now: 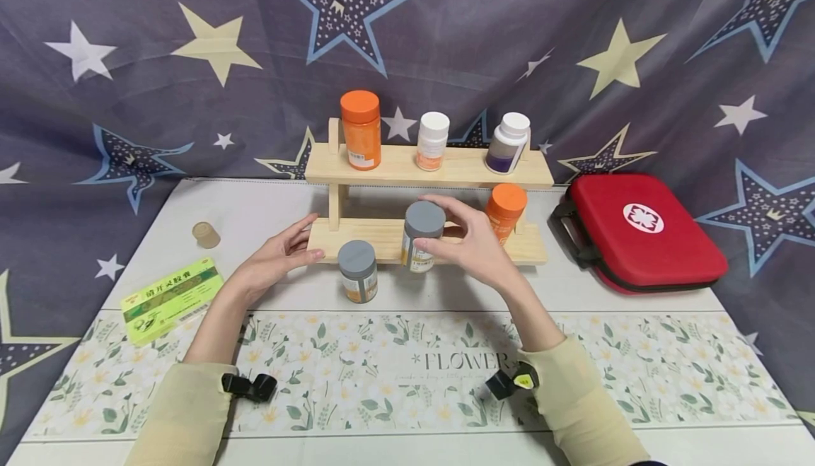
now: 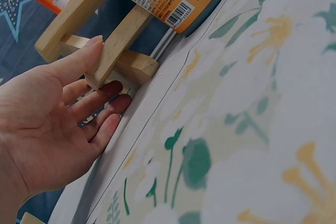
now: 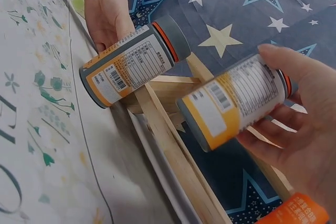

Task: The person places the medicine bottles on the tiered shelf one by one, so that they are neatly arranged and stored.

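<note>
My right hand (image 1: 474,243) grips a grey-lidded supplement bottle (image 3: 233,103) with a yellow and white label. That bottle is at the front of the lower tier of a two-tier wooden shelf (image 1: 382,234); the right wrist view shows its base apart from the plank. At the shelf's left end, my left hand (image 2: 58,114) holds the lower plank, thumb on top and fingers below. A second grey-lidded bottle (image 1: 358,272) stands upright on the table in front of the shelf, between my hands. An orange bottle (image 1: 506,211) sits on the lower tier's right, partly behind my right hand.
The upper tier bears a large orange bottle (image 1: 361,130), a small white bottle (image 1: 433,141) and a white-and-purple bottle (image 1: 508,143). To the right lies a red first-aid case (image 1: 649,233). On the left are a green medicine box (image 1: 170,301) and a small tan cylinder (image 1: 206,235).
</note>
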Tool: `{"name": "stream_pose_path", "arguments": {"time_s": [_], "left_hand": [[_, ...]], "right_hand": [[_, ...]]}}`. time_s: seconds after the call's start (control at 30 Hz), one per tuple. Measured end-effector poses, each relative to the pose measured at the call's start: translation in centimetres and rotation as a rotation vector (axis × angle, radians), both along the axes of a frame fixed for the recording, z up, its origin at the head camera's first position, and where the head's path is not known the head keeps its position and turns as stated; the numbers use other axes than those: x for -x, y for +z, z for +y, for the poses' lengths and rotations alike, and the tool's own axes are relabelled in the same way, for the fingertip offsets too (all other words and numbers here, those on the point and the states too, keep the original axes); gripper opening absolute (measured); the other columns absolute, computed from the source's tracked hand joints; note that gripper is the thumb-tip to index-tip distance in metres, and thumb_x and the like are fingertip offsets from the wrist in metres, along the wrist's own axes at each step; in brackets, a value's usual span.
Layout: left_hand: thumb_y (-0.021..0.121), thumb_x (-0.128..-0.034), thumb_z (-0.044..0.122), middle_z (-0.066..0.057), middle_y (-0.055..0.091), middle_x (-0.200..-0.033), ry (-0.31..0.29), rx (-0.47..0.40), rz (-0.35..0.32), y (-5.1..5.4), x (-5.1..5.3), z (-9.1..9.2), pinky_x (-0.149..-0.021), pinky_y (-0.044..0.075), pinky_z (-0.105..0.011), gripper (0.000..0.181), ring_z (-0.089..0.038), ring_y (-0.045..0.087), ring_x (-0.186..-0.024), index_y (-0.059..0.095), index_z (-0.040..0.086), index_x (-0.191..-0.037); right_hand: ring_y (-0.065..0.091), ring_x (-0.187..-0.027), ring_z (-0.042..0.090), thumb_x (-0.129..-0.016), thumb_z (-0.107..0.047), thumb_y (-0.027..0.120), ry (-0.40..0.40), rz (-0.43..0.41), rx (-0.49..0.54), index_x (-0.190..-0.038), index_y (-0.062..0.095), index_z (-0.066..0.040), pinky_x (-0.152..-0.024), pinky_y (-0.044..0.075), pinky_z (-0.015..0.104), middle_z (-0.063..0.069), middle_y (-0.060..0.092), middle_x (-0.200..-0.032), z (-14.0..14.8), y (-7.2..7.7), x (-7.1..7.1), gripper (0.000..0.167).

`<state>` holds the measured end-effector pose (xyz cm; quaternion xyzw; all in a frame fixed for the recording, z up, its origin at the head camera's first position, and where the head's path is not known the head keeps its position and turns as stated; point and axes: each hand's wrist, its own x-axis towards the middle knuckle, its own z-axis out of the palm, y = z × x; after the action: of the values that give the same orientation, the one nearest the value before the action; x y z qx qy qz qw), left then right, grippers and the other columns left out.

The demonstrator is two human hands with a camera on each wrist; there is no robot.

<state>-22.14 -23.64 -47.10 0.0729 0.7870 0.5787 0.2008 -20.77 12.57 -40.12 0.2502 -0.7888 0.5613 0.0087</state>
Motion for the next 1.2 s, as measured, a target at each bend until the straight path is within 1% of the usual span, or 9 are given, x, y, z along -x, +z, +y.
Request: {"name": "stream_pose_path", "arguments": {"time_s": [0.1,0.17,0.27,0.37,0.43,0.57,0.8,0.97,1.2], "left_hand": [[0.069,-0.0997,0.034,-0.01,0.032,-0.168,0.003,0.0,-0.003,-0.1,0.0,-0.1,-0.12,0.037,-0.033,0.093,-0.03,0.034,-0.154,0.006,0.025,-0.168],[0.069,-0.0998,0.034,-0.01,0.032,-0.168,0.002,0.002,-0.003,-0.1,0.0,-0.1,-0.12,0.037,-0.033,0.093,-0.03,0.034,-0.154,0.006,0.026,-0.168],[0.069,-0.1002,0.034,-0.012,0.031,-0.168,-0.004,0.004,0.002,0.0,0.0,-0.1,-0.122,0.036,-0.037,0.093,-0.032,0.033,-0.154,0.006,0.026,-0.168],[0.068,-0.1004,0.033,-0.013,0.03,-0.169,-0.006,0.002,0.005,0.1,-0.1,0.0,-0.123,0.033,-0.043,0.092,-0.033,0.032,-0.155,0.006,0.025,-0.168],[0.068,-0.1005,0.033,-0.014,0.03,-0.169,-0.007,0.002,0.006,0.1,-0.1,0.0,-0.125,0.032,-0.046,0.092,-0.034,0.032,-0.155,0.005,0.025,-0.168],[0.068,-0.1004,0.033,-0.014,0.03,-0.169,-0.005,0.004,0.003,0.1,-0.1,0.1,-0.125,0.031,-0.048,0.092,-0.034,0.032,-0.155,0.005,0.025,-0.168],[0.069,-0.1001,0.031,-0.014,0.031,-0.168,-0.002,-0.009,0.003,0.0,-0.1,0.1,-0.126,0.03,-0.05,0.093,-0.034,0.033,-0.154,0.006,0.024,-0.168],[0.069,-0.1003,0.03,-0.014,0.031,-0.168,-0.005,-0.015,0.004,0.1,-0.2,0.0,-0.127,0.028,-0.051,0.092,-0.033,0.032,-0.155,0.006,0.024,-0.168],[0.068,-0.1008,0.03,-0.014,0.03,-0.169,-0.012,-0.009,0.009,0.2,-0.2,0.0,-0.126,0.029,-0.05,0.091,-0.033,0.032,-0.155,0.006,0.025,-0.168]], "right_hand": [[0.068,-0.111,0.018,-0.086,-0.011,0.083,-0.039,-0.002,0.021,-0.146,0.059,-0.015,-0.098,0.059,0.033,0.008,0.069,-0.131,0.0,0.0,0.1,0.064],[0.069,-0.109,0.017,-0.086,-0.01,0.084,-0.073,-0.002,0.036,-0.146,0.06,-0.015,-0.096,0.06,0.03,0.01,0.071,-0.129,0.0,0.0,0.1,0.065],[0.071,-0.103,0.014,-0.085,-0.01,0.085,-0.126,-0.008,0.07,-0.143,0.061,-0.013,-0.091,0.059,0.026,0.012,0.073,-0.124,-0.1,0.0,0.2,0.063],[0.071,-0.1,0.01,-0.083,-0.009,0.086,-0.169,-0.009,0.101,-0.139,0.064,-0.011,-0.089,0.058,0.022,0.014,0.075,-0.122,-0.2,-0.2,0.3,0.06],[0.07,-0.101,0.007,-0.082,-0.007,0.086,-0.184,-0.011,0.121,-0.137,0.064,-0.01,-0.09,0.057,0.021,0.015,0.074,-0.122,-0.3,-0.3,0.3,0.059],[0.069,-0.106,0.008,-0.083,-0.005,0.085,-0.194,-0.017,0.143,-0.137,0.063,-0.009,-0.092,0.057,0.02,0.015,0.073,-0.124,-0.4,-0.5,0.5,0.058],[0.067,-0.113,0.017,-0.086,-0.006,0.083,-0.215,-0.029,0.13,-0.14,0.06,-0.008,-0.095,0.055,0.02,0.014,0.07,-0.128,-0.5,-0.8,0.7,0.059],[0.066,-0.121,0.025,-0.088,-0.005,0.081,-0.205,-0.041,0.122,-0.144,0.057,-0.008,-0.1,0.055,0.025,0.015,0.067,-0.134,-0.6,-0.9,0.8,0.061],[0.064,-0.127,0.031,-0.092,-0.004,0.076,-0.198,-0.054,0.113,-0.147,0.053,-0.006,-0.109,0.053,0.046,0.019,0.064,-0.139,-0.6,-1.1,1.0,0.06]]}}
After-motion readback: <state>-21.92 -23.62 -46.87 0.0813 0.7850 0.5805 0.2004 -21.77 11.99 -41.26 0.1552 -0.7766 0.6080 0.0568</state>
